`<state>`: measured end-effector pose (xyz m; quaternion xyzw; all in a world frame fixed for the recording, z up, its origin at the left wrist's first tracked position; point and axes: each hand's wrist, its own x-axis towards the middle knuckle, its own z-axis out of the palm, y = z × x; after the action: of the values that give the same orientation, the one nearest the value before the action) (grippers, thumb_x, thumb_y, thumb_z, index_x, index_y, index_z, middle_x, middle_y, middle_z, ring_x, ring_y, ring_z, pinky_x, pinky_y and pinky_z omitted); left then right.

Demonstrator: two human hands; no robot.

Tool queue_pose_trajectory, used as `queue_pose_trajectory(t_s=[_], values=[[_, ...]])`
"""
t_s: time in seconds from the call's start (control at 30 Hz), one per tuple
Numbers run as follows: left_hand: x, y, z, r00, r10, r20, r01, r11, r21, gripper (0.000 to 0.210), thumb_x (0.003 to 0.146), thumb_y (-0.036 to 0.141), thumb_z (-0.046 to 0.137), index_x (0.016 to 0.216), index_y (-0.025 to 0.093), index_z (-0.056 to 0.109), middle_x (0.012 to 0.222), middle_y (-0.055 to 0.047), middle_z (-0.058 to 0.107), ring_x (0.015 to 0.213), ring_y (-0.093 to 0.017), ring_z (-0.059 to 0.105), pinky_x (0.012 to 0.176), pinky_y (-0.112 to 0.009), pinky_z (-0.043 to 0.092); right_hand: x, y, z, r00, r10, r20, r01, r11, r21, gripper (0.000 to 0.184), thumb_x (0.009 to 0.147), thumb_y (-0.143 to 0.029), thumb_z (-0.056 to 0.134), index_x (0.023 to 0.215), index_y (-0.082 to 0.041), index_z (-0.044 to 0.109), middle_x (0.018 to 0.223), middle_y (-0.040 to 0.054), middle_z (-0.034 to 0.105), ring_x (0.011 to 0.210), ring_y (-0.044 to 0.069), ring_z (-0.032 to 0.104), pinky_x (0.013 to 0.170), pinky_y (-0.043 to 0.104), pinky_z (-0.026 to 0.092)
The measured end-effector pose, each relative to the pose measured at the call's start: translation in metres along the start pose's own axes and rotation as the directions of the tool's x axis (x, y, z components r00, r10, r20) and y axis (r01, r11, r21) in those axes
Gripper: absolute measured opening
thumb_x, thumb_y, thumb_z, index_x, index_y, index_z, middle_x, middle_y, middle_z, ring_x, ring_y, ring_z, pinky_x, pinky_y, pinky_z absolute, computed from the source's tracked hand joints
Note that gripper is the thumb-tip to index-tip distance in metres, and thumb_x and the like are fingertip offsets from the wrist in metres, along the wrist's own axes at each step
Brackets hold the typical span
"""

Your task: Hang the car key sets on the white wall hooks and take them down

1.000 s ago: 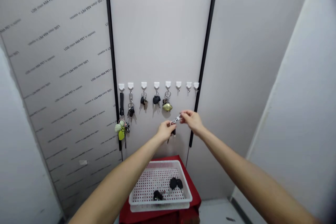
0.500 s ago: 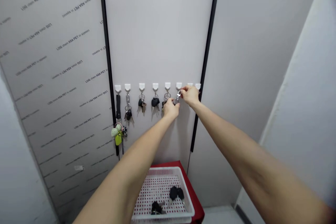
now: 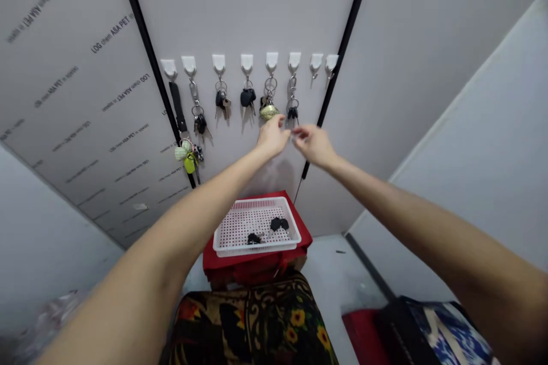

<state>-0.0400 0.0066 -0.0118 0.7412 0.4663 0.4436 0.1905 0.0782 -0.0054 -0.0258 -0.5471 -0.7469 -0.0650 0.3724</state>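
Observation:
A bunch of keys (image 3: 293, 113) with a metal clasp hangs from the sixth white hook (image 3: 294, 61). Just below and left of it is my left hand (image 3: 273, 137), its thumb and forefinger apart and nothing seen between them. My right hand (image 3: 317, 146) is below and right of those keys, empty, with slightly blurred, loosely bent fingers apart. Beside them, a key ring with a gold-coloured fob (image 3: 269, 112) hangs from the fifth hook (image 3: 272, 61), close above my left hand.
More keys (image 3: 248, 98) hang along the row, one set on a black strap (image 3: 177, 105). Two hooks (image 3: 316, 61) at the right hold nothing. Below, a white basket (image 3: 295, 228) with black-headed keys (image 3: 279, 224) rests on a red-covered stand (image 3: 306, 236). Bags (image 3: 445, 331) lie lower right.
The clasped keys, earlier held between both my hands by the sixth hook, now hang from it. My hands have let go and dropped below them. The view has tilted downward.

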Motion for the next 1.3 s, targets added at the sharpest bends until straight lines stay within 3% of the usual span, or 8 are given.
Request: queue_pose_trajectory(t_s=[0.07, 0.17, 0.23, 0.47, 0.7, 0.9, 1.1, 1.3], values=[[-0.028, -0.016, 0.005, 0.998, 0.017, 0.065, -0.016, 1.0, -0.009, 0.038, 0.064, 0.013, 0.045, 0.101, 0.015, 0.04, 0.097, -0.005, 0.048, 0.078, -0.009, 0.048, 0.076, -0.024, 0.034, -0.046, -0.002, 0.021, 0.941, -0.034, 0.336, 0.048, 0.998, -0.035, 0.024, 0.062, -0.016, 0.041, 0.082, -0.014, 0.055, 0.08, 0.005, 0.057, 0.071, 0.012, 0.049, 0.066, 0.023, 0.036], [-0.067, -0.042, 0.013, 0.99, -0.041, 0.135, 0.04, 0.999, 0.015, 0.037, 0.063, 0.013, 0.045, 0.1, 0.016, 0.042, 0.099, -0.005, 0.048, 0.074, -0.008, 0.049, 0.075, -0.023, 0.036, -0.098, -0.005, 0.054, 0.733, -0.07, 0.677, 0.194, 0.975, -0.11, 0.023, 0.06, -0.018, 0.046, 0.081, -0.016, 0.057, 0.083, 0.0066, 0.057, 0.079, 0.017, 0.048, 0.069, 0.026, 0.034], [-0.084, -0.057, 0.016, 0.982, -0.112, 0.149, 0.108, 0.994, 0.036, 0.035, 0.063, 0.013, 0.045, 0.098, 0.015, 0.043, 0.098, -0.005, 0.048, 0.073, -0.008, 0.049, 0.074, -0.023, 0.037, -0.115, -0.005, 0.072, 0.686, -0.052, 0.726, 0.288, 0.935, -0.206, 0.022, 0.061, -0.017, 0.045, 0.079, -0.015, 0.057, 0.084, 0.0091, 0.056, 0.085, 0.021, 0.044, 0.072, 0.033, 0.03], [-0.107, -0.08, 0.011, 0.96, -0.234, 0.153, 0.221, 0.97, 0.099, 0.031, 0.062, 0.014, 0.044, 0.093, 0.015, 0.048, 0.094, -0.006, 0.052, 0.074, -0.01, 0.05, 0.075, -0.024, 0.037, -0.122, -0.005, 0.091, 0.668, -0.068, 0.741, 0.396, 0.876, -0.276, 0.02, 0.068, -0.015, 0.039, 0.067, -0.012, 0.059, 0.075, 0.0117, 0.057, 0.084, 0.022, 0.043, 0.077, 0.039, 0.021], [-0.118, -0.092, 0.034, 0.942, -0.115, 0.316, 0.139, 0.989, -0.056, 0.034, 0.059, 0.015, 0.048, 0.093, 0.013, 0.048, 0.093, -0.007, 0.054, 0.082, -0.014, 0.05, 0.075, -0.027, 0.037, -0.09, -0.005, 0.052, 0.815, -0.019, 0.579, 0.068, 0.996, -0.062, 0.022, 0.069, -0.02, 0.032, 0.068, -0.015, 0.054, 0.062, 0.004, 0.057, 0.056, 0.01, 0.049, 0.054, 0.021, 0.034], [-0.062, -0.036, 0.042, 0.984, 0.014, 0.175, 0.049, 0.936, -0.349, 0.037, 0.062, 0.01, 0.042, 0.099, 0.014, 0.041, 0.097, -0.006, 0.053, 0.084, -0.011, 0.049, 0.077, -0.023, 0.037, -0.021, -0.004, -0.009, 0.932, 0.186, 0.31, -0.282, 0.911, 0.302, 0.016, 0.067, -0.022, 0.035, 0.065, -0.013, 0.048, 0.047, -0.0011, 0.05, 0.041, 0.007, 0.046, 0.043, 0.017, 0.037], [0.0, 0.043, 0.017, 0.991, 0.063, -0.114, -0.083, 0.98, -0.179, 0.04, 0.064, 0.012, 0.041, 0.103, 0.018, 0.039, 0.094, -0.004, 0.053, 0.08, -0.011, 0.05, 0.074, -0.024, 0.037, 0.056, -0.001, -0.059, 0.909, 0.416, -0.014, -0.347, 0.777, 0.525, 0.007, 0.062, -0.017, 0.043, 0.059, -0.013, 0.047, 0.041, -0.0035, 0.045, 0.033, 0.005, 0.044, 0.036, 0.016, 0.038], [0.033, 0.066, 0.01, 0.994, 0.032, -0.109, -0.04, 0.997, -0.072, 0.039, 0.064, 0.01, 0.039, 0.102, 0.018, 0.04, 0.096, -0.005, 0.052, 0.085, -0.012, 0.047, 0.077, -0.024, 0.034, 0.105, 0.012, -0.069, 0.846, 0.501, -0.181, -0.385, 0.81, 0.442, 0.008, 0.062, -0.017, 0.045, 0.059, -0.012, 0.051, 0.042, -0.0002, 0.049, 0.037, 0.008, 0.048, 0.036, 0.017, 0.038]])
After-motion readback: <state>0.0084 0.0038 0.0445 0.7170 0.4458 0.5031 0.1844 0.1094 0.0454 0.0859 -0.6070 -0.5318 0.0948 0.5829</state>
